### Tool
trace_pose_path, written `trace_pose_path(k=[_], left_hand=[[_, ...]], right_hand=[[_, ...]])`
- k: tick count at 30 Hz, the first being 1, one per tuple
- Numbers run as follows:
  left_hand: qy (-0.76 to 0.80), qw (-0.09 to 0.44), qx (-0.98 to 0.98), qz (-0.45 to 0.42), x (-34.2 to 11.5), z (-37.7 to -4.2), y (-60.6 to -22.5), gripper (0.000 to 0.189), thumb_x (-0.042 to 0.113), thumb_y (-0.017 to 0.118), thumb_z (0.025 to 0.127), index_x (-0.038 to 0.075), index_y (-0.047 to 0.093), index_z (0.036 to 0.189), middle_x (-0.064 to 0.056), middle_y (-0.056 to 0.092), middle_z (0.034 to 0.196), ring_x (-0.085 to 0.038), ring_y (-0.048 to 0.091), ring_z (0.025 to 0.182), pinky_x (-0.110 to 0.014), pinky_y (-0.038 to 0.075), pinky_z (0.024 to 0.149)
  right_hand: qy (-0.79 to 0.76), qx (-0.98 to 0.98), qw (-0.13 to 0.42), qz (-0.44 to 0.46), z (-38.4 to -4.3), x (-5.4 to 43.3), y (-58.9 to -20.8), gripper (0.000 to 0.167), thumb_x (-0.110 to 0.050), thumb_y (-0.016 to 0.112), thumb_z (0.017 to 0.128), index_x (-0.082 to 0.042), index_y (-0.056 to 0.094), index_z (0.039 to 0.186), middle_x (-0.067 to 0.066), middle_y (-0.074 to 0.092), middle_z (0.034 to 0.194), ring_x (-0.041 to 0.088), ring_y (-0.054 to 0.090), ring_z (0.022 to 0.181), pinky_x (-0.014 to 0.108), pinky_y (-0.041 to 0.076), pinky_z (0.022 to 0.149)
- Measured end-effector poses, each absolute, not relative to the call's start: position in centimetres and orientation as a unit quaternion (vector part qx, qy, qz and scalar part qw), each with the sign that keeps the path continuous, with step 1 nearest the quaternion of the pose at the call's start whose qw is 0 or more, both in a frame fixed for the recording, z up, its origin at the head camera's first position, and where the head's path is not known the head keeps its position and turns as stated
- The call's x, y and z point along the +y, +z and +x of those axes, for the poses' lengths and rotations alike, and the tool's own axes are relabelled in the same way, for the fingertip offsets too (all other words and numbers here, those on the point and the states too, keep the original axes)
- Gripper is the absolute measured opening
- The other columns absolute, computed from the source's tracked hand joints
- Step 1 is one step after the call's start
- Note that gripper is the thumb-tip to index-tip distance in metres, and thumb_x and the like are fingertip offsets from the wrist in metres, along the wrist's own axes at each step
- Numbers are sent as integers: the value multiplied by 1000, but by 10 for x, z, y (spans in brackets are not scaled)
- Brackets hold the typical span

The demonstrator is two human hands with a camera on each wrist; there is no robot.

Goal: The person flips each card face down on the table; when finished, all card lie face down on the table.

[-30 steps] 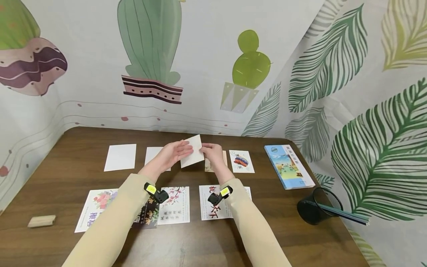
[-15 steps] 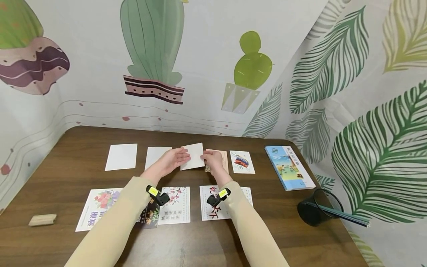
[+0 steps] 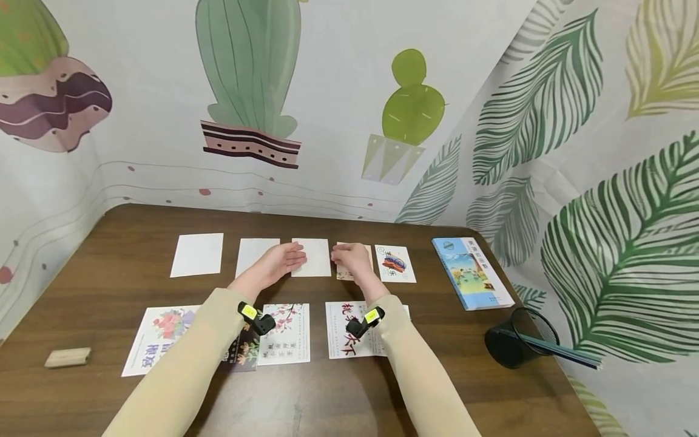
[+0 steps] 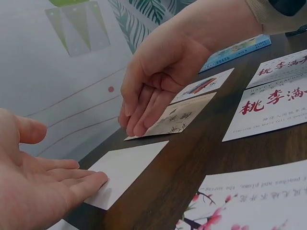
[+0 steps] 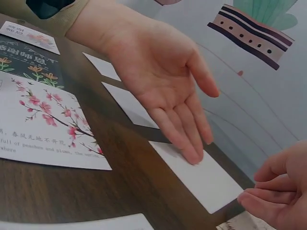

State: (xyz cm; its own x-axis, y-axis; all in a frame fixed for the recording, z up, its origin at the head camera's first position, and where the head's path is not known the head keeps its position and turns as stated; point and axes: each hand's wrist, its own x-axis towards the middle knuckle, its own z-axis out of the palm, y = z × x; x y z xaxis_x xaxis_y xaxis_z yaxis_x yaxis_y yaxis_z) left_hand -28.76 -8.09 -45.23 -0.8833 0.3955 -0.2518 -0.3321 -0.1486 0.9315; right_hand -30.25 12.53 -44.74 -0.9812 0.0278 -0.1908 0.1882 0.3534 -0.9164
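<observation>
A square white card lies flat in the table's back row. My left hand is at its left side, fingers extended; in the right wrist view those fingertips overlap the card's surface. At the card's right edge is my right hand, fingers loosely bent and nothing held, partly covering a beige printed card. The right wrist view puts its fingertips close to the white card's corner; contact cannot be told. Another white card is partly behind my left hand.
Further left lies a white card; a picture card lies to the right. Printed cards, one with pink blossoms, form the front row. A blue book, a black pen holder and a wooden block lie around.
The white card, earlier raised and tilted between both hands, has come down flat onto the table. My right hand has let go of its edge; my left hand stays beside it.
</observation>
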Motion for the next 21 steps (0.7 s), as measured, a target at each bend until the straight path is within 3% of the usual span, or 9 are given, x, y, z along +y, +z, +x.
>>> trace_pose_path(k=[7,15,21], left_hand=[[769,235,594,33,-68,-289,-446,53,15,21,107,-13,11,151,-34,20,156,-42,23,146,-43,20,123],[785,244,569,13,-34,-292,-441,51,13,22,107,-11,13,151,-32,20,157,-40,22,147,-42,20,124],[777,251,577,20,-19,-296,-445,52,13,22,107,-10,10,152,-32,18,157,-40,21,148,-42,20,124]], right_hand=[[-567,820,45,59,-307,153,-441,29,-3,65,86,8,69,114,24,69,114,20,69,90,29,59,85],[-525,844,51,96,-304,194,-440,34,-9,61,91,4,65,121,21,66,123,32,65,111,40,53,99],[-511,852,47,100,-301,203,-444,34,-8,61,89,4,66,120,20,64,126,32,66,111,40,54,99]])
